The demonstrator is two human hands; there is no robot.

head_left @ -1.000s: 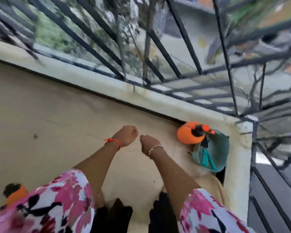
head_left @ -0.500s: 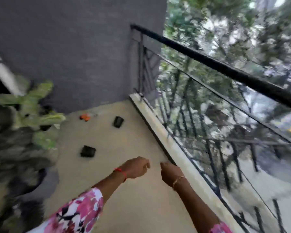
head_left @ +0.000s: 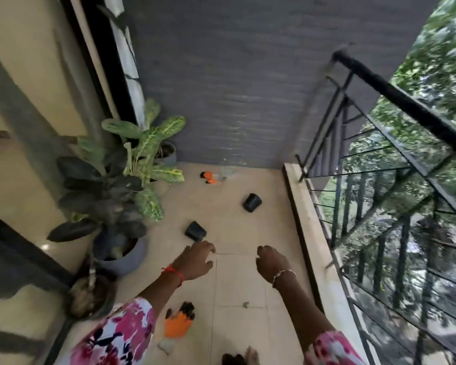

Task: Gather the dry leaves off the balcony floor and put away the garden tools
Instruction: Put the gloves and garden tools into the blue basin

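Fingers (head_left: 208, 251) of left hand (head_left: 195, 260) loosely curled, holding nothing. Right hand (head_left: 273, 264) same, empty. Both hover over the middle of the balcony floor (head_left: 237, 280). Orange-black glove (head_left: 178, 324) lies near the floor's near edge, beside the left forearm. Near black pot (head_left: 194, 230) on its side just beyond the left hand; far black pot (head_left: 252, 202) toward the far right corner. Orange-black item (head_left: 208, 177) at the far edge, too blurred to identify. Small dry scrap (head_left: 245, 304) between the forearms. Potted plants (head_left: 132, 164) along the left edge.

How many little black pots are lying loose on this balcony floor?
2. The far black pot lies toward the railing; the near black pot lies just beyond the left hand, beside the potted plants. Leaves may hide more.
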